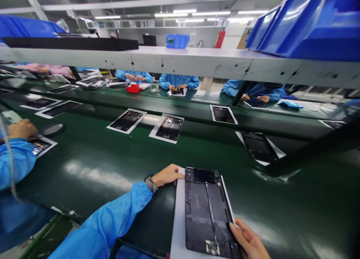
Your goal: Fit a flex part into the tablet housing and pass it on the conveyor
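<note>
A black tablet back panel (206,210), with its inner frame and dark adhesive strips showing, lies on a white sheet (178,229) on the green conveyor belt (92,191) close to me. My left hand (167,175), in a blue sleeve with a wristwatch, grips the sheet's upper left edge. My right hand (247,240) holds the panel's lower right edge, its fingers curled over the rim. The panel's bottom end is cut off by the frame.
Several more black panels on white sheets lie along the belt. A co-worker's hand (19,129) rests at the left by a round mirror-like disc (52,129). A grey shelf (168,62) with blue bins (298,26) crosses overhead. Blue-sleeved workers sit beyond it.
</note>
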{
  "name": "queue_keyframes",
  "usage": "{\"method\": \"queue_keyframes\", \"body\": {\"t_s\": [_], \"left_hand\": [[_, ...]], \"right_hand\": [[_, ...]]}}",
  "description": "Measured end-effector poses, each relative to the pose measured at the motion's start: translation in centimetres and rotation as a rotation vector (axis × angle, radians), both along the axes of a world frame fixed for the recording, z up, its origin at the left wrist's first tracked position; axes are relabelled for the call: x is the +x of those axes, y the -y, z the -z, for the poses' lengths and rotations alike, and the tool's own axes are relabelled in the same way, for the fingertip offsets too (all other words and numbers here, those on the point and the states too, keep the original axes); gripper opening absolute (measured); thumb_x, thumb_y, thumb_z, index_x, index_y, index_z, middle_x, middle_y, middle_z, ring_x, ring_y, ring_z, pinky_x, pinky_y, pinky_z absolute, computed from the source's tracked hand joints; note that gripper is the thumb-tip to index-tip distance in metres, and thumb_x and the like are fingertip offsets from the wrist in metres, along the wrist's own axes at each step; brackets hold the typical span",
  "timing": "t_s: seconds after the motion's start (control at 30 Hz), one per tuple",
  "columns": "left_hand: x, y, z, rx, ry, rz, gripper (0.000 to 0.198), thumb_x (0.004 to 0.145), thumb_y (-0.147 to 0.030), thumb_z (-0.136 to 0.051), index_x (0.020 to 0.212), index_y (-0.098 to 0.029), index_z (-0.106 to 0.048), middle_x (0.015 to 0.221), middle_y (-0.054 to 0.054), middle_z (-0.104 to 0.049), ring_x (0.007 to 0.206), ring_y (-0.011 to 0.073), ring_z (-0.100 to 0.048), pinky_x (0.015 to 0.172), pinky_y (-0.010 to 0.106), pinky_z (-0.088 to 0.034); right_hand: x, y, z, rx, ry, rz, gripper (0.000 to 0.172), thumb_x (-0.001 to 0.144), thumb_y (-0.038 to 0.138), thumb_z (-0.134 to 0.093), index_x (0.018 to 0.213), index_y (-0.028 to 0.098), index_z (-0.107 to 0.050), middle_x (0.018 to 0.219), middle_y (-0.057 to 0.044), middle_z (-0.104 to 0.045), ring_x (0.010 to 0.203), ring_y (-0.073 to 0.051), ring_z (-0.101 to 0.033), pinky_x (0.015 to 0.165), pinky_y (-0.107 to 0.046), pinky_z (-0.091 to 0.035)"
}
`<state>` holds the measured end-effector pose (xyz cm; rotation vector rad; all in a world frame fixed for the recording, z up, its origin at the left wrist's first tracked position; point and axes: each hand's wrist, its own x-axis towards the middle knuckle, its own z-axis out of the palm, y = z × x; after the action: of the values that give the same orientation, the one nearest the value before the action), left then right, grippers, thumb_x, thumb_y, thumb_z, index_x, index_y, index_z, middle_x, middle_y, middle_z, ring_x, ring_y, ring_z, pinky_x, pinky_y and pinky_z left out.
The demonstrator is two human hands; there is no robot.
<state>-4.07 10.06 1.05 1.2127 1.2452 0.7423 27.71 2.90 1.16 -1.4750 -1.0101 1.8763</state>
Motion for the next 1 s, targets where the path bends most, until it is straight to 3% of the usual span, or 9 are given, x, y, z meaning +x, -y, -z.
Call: {"method": "queue_keyframes", "body": {"t_s": [0.13, 0.27, 0.43, 0.53, 0.7, 0.87, 1.0], "left_hand": [[-0.8, 0.2, 0.3, 0.121, -0.234, -0.072, 0.017, 0.077, -0.028, -0.056, 0.083, -0.013, -0.061, 0.069, 0.001, -0.059, 0.055, 0.0116, -0.05, 0.053, 0.023, -0.038], [-0.9, 0.2, 0.3, 0.343, -0.481, -0.198, 0.023, 0.082, -0.019, -0.057, 0.105, -0.018, -0.06, 0.091, 0.003, -0.059, 0.081, 0.0159, -0.055, 0.076, 0.028, -0.043], [0.0, -1.4, 0.4, 0.507, -0.605, -0.09, 0.019, 0.089, -0.021, -0.055, 0.107, -0.019, -0.063, 0.102, 0.006, -0.057, 0.099, 0.0207, -0.052, 0.09, 0.033, -0.04], [0.6, -2.9, 0.7, 0.536, -0.638, -0.023, 0.01, 0.09, -0.021, -0.056, 0.092, -0.017, -0.066, 0.095, 0.006, -0.058, 0.094, 0.0206, -0.052, 0.087, 0.033, -0.04], [0.9, -4.1, 0.3, 0.552, -0.664, 0.021, 0.012, 0.088, -0.016, -0.057, 0.078, -0.016, -0.063, 0.088, 0.005, -0.057, 0.088, 0.0205, -0.051, 0.081, 0.034, -0.04], [0.7, -2.4, -1.5, 0.609, -0.658, 0.077, 0.012, 0.09, -0.02, -0.058, 0.08, -0.017, -0.063, 0.092, 0.004, -0.057, 0.091, 0.0207, -0.047, 0.083, 0.036, -0.037], [0.9, -0.7, -1.0, 0.62, -0.644, 0.136, 0.01, 0.09, -0.02, -0.06, 0.081, -0.018, -0.064, 0.096, 0.003, -0.057, 0.094, 0.02, -0.047, 0.083, 0.036, -0.036]], "right_hand": [[0.2, 0.4, 1.1, 0.165, 0.174, -0.108, 0.06, 0.073, 0.07, -0.064, 0.107, 0.02, -0.06, 0.067, 0.0, -0.066, 0.06, -0.021, -0.064, 0.062, -0.03, -0.052], [0.7, 1.6, 0.9, 0.407, 0.714, -0.132, 0.049, 0.08, 0.067, -0.048, 0.1, 0.025, -0.063, 0.08, -0.004, -0.069, 0.069, -0.023, -0.065, 0.065, -0.03, -0.048], [0.1, 3.4, 0.3, 0.407, 1.011, -0.178, 0.04, 0.088, 0.057, -0.032, 0.087, 0.027, -0.057, 0.082, -0.005, -0.068, 0.072, -0.024, -0.066, 0.064, -0.032, -0.044], [-0.5, 3.8, 1.1, 0.371, 1.061, -0.181, 0.038, 0.091, 0.054, -0.028, 0.088, 0.027, -0.054, 0.08, -0.005, -0.068, 0.073, -0.025, -0.066, 0.062, -0.032, -0.042], [-0.8, 4.2, 2.9, 0.404, 1.011, -0.038, 0.039, 0.09, 0.056, -0.027, 0.084, 0.026, -0.052, 0.076, -0.004, -0.066, 0.073, -0.025, -0.066, 0.064, -0.032, -0.042], [0.5, 5.7, 3.4, 0.457, 0.971, 0.081, 0.046, 0.088, 0.064, -0.031, 0.086, 0.025, -0.055, 0.082, -0.004, -0.067, 0.075, -0.023, -0.066, 0.066, -0.031, -0.045], [1.2, 7.6, 3.3, 0.442, 0.995, 0.094, 0.046, 0.089, 0.067, -0.036, 0.086, 0.026, -0.056, 0.083, -0.002, -0.066, 0.074, -0.021, -0.066, 0.063, -0.029, -0.044]]}}
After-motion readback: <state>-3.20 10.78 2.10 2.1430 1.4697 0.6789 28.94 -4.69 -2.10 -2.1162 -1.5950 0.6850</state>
